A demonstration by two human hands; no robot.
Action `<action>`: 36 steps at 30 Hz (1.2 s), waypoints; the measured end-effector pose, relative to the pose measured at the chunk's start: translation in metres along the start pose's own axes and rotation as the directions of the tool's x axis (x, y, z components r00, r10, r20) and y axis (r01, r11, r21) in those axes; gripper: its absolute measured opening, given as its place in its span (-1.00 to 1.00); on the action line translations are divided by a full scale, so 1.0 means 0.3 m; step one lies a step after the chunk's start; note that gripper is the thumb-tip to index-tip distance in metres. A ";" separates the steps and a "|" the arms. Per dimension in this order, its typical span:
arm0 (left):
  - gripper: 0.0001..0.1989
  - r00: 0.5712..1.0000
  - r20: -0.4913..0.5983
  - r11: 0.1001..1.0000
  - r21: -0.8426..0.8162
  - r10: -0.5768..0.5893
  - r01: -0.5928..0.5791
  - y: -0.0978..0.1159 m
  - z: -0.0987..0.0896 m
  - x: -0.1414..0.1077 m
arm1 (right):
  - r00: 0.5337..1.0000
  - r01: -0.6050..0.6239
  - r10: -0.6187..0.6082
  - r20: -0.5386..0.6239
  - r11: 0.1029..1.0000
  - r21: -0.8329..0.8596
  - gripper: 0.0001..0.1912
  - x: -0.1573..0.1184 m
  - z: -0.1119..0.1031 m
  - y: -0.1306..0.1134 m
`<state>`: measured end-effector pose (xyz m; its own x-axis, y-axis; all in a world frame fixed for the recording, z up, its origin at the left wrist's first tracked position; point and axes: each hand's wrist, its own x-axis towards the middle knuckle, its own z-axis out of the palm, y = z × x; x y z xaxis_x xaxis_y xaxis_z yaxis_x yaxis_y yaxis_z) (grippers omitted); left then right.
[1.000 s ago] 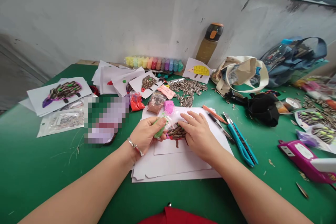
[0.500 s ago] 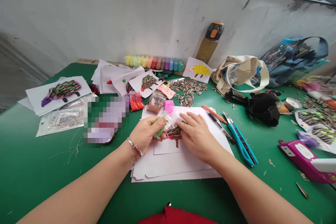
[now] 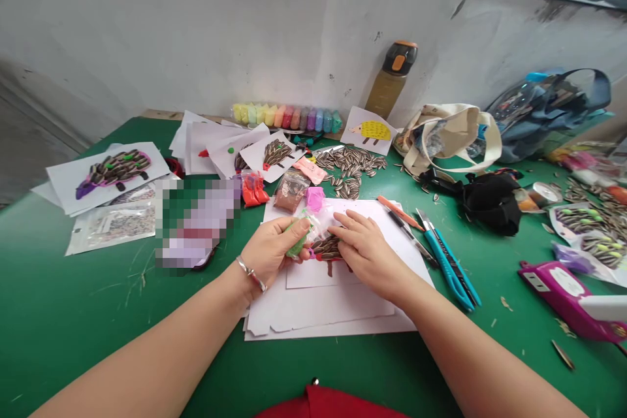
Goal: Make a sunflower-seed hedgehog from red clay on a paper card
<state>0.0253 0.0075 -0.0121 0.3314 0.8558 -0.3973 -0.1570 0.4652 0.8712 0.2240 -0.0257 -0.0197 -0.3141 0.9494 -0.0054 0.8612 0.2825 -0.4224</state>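
Observation:
My left hand (image 3: 274, 245) is closed on a small clear packet of green clay (image 3: 296, 247), thumb on top. Fingers stretched out, my right hand (image 3: 369, 248) lies over a hedgehog picture (image 3: 326, 249) made of sunflower seeds with a red edge and brown legs. That hand covers the picture's right part. The picture is on a small white sheet (image 3: 308, 279), on top of a stack of larger paper (image 3: 333, 325). Just beyond my hands sit a pink clay lump (image 3: 315, 198), a brown clay packet (image 3: 292, 191) and a red clay packet (image 3: 255, 189).
Right of the paper lie an orange pen (image 3: 399, 212), a black pen (image 3: 411, 237) and a blue utility knife (image 3: 449, 261). Sunflower seeds (image 3: 350, 166) are heaped behind. A bottle (image 3: 392, 81) leans by the wall. A magenta glue gun (image 3: 563, 297) rests at the right; finished pictures (image 3: 115, 173) lie left.
My right hand has shifted very slightly, showing a little more of the seed hedgehog. My left hand keeps its hold on the green clay packet.

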 end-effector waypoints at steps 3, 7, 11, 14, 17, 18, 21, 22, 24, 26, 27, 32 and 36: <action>-0.57 1.000 0.002 1.000 0.000 0.002 -0.002 0.000 0.000 0.001 | 0.999 0.040 -0.040 0.003 0.996 -0.085 -0.56 -0.003 -0.003 -0.008; -0.59 1.000 0.001 1.000 -0.001 0.003 -0.003 0.002 0.001 0.001 | 0.998 0.046 -0.043 0.044 0.995 -0.087 -0.60 -0.004 -0.016 -0.021; -0.59 1.000 0.001 1.000 0.002 0.005 -0.005 0.001 0.003 0.000 | 0.998 0.026 -0.023 0.066 0.999 -0.035 -0.56 -0.006 -0.018 -0.017; -0.59 1.000 -0.006 1.000 0.002 0.003 -0.003 0.002 0.002 -0.001 | 0.999 0.014 -0.014 0.045 1.000 0.000 -0.53 -0.007 -0.013 -0.007; -0.59 1.000 -0.010 1.000 0.002 -0.003 0.003 0.003 0.001 -0.002 | 1.000 0.003 -0.003 0.005 1.000 -0.004 -0.53 -0.007 -0.007 0.002; -0.59 1.000 -0.011 1.000 0.002 -0.007 0.007 0.003 0.001 -0.002 | 1.000 0.002 -0.002 -0.016 1.000 -0.015 -0.54 -0.007 -0.006 0.005; -0.58 1.000 -0.007 1.000 0.001 -0.011 0.011 0.004 0.002 -0.001 | 0.996 0.010 -0.015 -0.086 0.998 -0.065 -0.56 -0.008 -0.002 0.008; -0.58 1.000 -0.006 1.000 0.001 -0.009 0.009 0.005 0.003 -0.001 | 0.994 0.018 -0.026 -0.103 0.997 -0.080 -0.57 -0.008 0.000 0.007; -0.58 1.000 -0.005 1.000 0.001 -0.004 0.004 0.006 0.004 -0.001 | 0.992 0.036 -0.048 -0.118 0.994 -0.100 -0.58 -0.009 0.003 0.005; -0.58 1.000 -0.006 1.000 0.003 -0.002 0.002 0.007 0.005 -0.002 | 0.991 0.052 -0.064 -0.114 0.993 -0.106 -0.58 -0.010 0.005 0.003; -0.58 1.000 -0.008 1.000 0.004 -0.002 0.002 0.008 0.006 -0.002 | 0.991 0.058 -0.069 -0.111 0.993 -0.105 -0.58 -0.009 0.006 0.004; -0.58 1.000 -0.007 1.000 0.011 -0.001 0.001 0.009 0.005 -0.002 | 0.988 0.057 -0.064 -0.141 0.997 -0.058 -0.55 -0.006 0.010 0.019; -0.57 1.000 -0.008 1.000 0.010 -0.002 0.002 0.005 0.002 -0.001 | 0.987 0.063 -0.071 -0.147 0.996 -0.062 -0.55 -0.006 0.020 0.024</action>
<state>0.0254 0.0079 -0.0104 0.3243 0.8566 -0.4013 -0.1473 0.4648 0.8731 0.2284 -0.0261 -0.0280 -0.3127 0.9366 0.1578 0.8630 0.3496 -0.3646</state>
